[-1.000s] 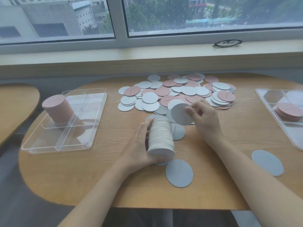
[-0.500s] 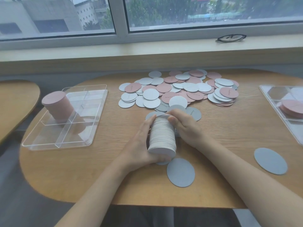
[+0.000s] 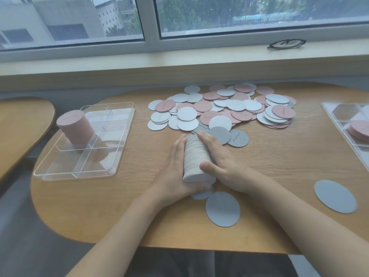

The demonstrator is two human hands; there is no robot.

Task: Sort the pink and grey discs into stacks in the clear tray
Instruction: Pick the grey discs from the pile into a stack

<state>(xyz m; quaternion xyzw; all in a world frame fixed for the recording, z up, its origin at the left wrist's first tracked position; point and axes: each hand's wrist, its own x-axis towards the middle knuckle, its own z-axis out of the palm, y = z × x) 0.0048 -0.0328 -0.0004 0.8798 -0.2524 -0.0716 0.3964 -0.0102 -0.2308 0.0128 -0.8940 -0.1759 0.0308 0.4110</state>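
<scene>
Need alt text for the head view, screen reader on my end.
Left hand and right hand press a grey stack between them on the table. A pink stack stands in the clear tray at left; loose discs lie behind.

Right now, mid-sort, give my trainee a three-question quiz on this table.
1. True or false: the pink stack already stands in the clear tray.
2. What do the left hand and right hand hold between them?
A. a grey stack lying on its side
B. one pink disc
C. the glasses
3. Fill in: the loose grey disc nearest the table's right edge lies to the ____ of the right forearm.

Key
1. True.
2. A: the grey stack is pressed between both palms.
3. Right.
</scene>
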